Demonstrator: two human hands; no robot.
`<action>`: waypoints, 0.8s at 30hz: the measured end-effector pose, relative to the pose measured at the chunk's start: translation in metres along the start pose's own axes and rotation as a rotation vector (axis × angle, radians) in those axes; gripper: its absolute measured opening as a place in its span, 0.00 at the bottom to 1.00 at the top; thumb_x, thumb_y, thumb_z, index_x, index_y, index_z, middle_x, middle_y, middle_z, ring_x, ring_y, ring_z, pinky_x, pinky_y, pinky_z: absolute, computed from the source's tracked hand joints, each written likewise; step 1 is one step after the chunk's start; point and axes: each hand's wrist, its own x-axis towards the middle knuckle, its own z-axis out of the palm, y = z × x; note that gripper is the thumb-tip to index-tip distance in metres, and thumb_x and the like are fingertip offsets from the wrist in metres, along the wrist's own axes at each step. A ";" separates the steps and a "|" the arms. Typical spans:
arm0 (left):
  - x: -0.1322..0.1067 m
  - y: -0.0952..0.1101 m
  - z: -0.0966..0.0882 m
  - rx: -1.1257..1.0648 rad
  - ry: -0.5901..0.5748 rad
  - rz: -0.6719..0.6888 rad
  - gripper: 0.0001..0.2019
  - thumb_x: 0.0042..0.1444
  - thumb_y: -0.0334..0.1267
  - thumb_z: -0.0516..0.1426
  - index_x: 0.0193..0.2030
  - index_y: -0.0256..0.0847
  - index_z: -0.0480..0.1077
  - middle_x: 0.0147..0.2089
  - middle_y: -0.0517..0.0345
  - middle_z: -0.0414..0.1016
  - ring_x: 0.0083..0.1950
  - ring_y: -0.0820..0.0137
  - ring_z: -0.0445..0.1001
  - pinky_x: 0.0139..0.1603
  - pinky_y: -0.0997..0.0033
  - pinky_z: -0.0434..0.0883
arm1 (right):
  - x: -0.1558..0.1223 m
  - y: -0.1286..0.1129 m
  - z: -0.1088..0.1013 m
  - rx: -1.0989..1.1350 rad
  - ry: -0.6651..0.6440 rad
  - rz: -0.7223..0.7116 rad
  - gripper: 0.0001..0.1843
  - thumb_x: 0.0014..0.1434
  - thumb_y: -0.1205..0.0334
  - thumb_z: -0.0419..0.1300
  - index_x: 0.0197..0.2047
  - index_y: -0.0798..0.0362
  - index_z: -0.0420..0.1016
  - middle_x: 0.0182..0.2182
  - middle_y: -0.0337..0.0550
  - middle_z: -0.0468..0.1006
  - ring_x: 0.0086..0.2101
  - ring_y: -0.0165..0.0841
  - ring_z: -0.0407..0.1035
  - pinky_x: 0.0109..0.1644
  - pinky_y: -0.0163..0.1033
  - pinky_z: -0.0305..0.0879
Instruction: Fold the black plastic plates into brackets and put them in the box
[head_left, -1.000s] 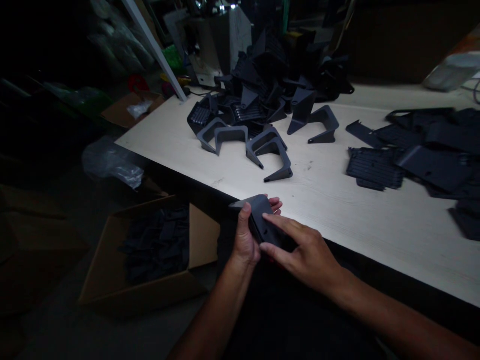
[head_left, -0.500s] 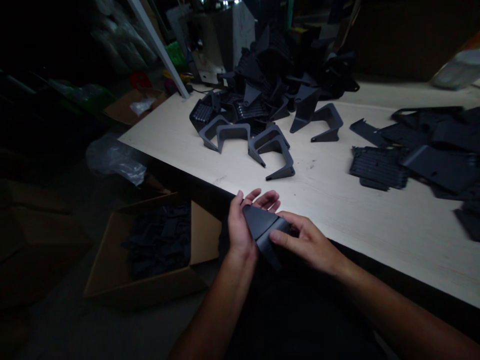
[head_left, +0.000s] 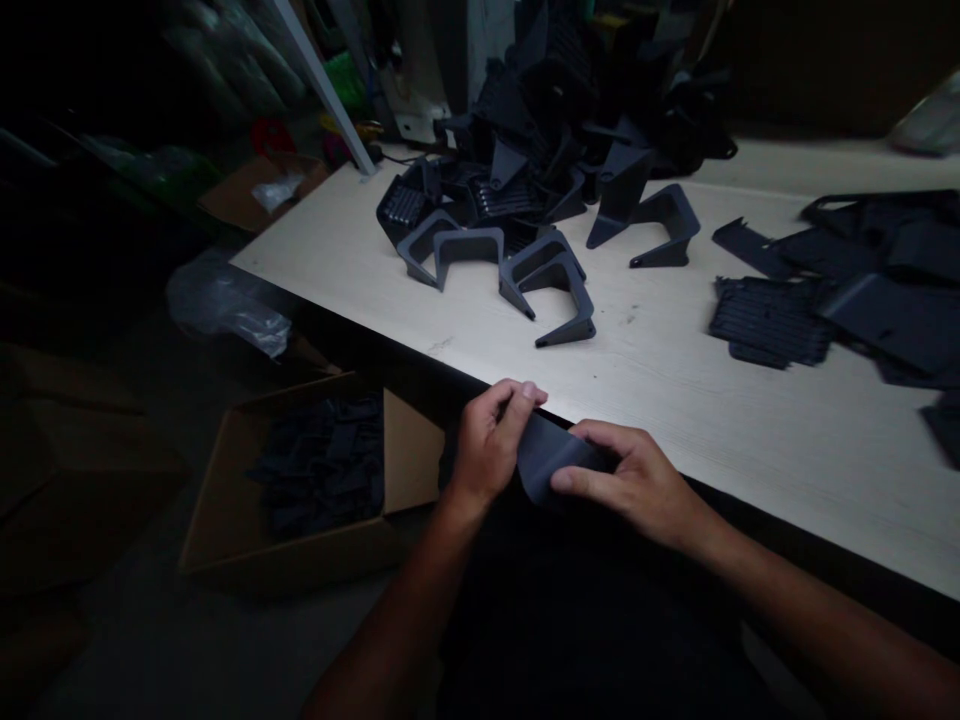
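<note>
A dark grey plastic bracket [head_left: 551, 455] is held between my hands, just in front of the table's near edge. My right hand [head_left: 626, 475] grips its right side, with the thumb lying on the near face. My left hand [head_left: 495, 435] is closed at the bracket's left end, thumb and fingers pinched on its upper corner. The bracket's underside and far end are hidden. Similar U-shaped brackets [head_left: 566, 295] stand on the pale table [head_left: 660, 380] beyond my hands.
A pile of dark parts [head_left: 525, 130] covers the back of the table. Flat ribbed panels [head_left: 772, 320] lie on the right. An open cardboard box [head_left: 412, 450] with dark parts inside sits below the table at left. A metal post [head_left: 322, 85] rises from the table's left edge.
My left hand has gone from open fingers beneath the bracket to a pinch at its end. The bracket has turned, showing a different face. My right hand keeps its grip.
</note>
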 end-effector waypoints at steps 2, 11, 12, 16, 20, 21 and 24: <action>0.000 0.005 -0.012 0.295 -0.180 0.124 0.17 0.68 0.51 0.58 0.36 0.41 0.78 0.39 0.54 0.80 0.44 0.64 0.76 0.48 0.64 0.67 | 0.000 -0.003 -0.005 -0.082 -0.009 0.037 0.17 0.55 0.46 0.76 0.37 0.50 0.83 0.30 0.36 0.79 0.31 0.32 0.71 0.35 0.35 0.65; 0.000 0.001 -0.025 0.078 -0.351 -0.037 0.27 0.64 0.56 0.60 0.22 0.41 0.62 0.22 0.66 0.55 0.25 0.75 0.54 0.27 0.68 0.52 | 0.004 -0.020 -0.016 -0.453 0.044 -0.181 0.16 0.62 0.45 0.71 0.39 0.49 0.84 0.33 0.37 0.83 0.34 0.32 0.74 0.38 0.36 0.65; -0.001 -0.001 -0.025 0.019 -0.307 -0.077 0.27 0.64 0.57 0.60 0.21 0.41 0.61 0.22 0.66 0.55 0.24 0.75 0.53 0.26 0.69 0.51 | 0.004 -0.019 -0.018 -0.446 0.051 -0.188 0.16 0.65 0.45 0.69 0.39 0.49 0.84 0.33 0.37 0.83 0.34 0.32 0.75 0.38 0.36 0.65; -0.006 -0.006 -0.018 -0.129 -0.222 -0.205 0.29 0.61 0.59 0.61 0.20 0.42 0.59 0.20 0.65 0.53 0.22 0.76 0.50 0.24 0.69 0.48 | 0.001 -0.009 -0.018 -0.329 0.125 -0.196 0.20 0.68 0.44 0.65 0.33 0.51 0.83 0.27 0.38 0.80 0.29 0.31 0.72 0.33 0.36 0.64; -0.008 -0.004 -0.013 -0.261 -0.209 -0.297 0.27 0.59 0.58 0.63 0.20 0.42 0.62 0.20 0.65 0.54 0.21 0.76 0.50 0.22 0.71 0.49 | 0.004 -0.008 -0.012 -0.274 0.208 -0.218 0.23 0.65 0.43 0.68 0.26 0.52 0.81 0.20 0.38 0.75 0.22 0.29 0.65 0.27 0.36 0.57; -0.009 -0.004 -0.014 -0.281 -0.205 -0.308 0.27 0.60 0.58 0.63 0.21 0.42 0.62 0.20 0.65 0.54 0.21 0.76 0.49 0.22 0.71 0.49 | 0.006 -0.010 -0.011 -0.275 0.207 -0.227 0.24 0.64 0.43 0.68 0.26 0.53 0.81 0.19 0.38 0.74 0.22 0.29 0.64 0.26 0.36 0.56; -0.009 -0.006 -0.017 -0.300 -0.175 -0.289 0.26 0.60 0.57 0.62 0.21 0.41 0.61 0.21 0.65 0.54 0.21 0.76 0.50 0.22 0.72 0.50 | 0.016 -0.017 -0.014 -0.270 0.166 -0.223 0.26 0.64 0.42 0.68 0.24 0.53 0.79 0.19 0.37 0.72 0.22 0.27 0.62 0.26 0.35 0.54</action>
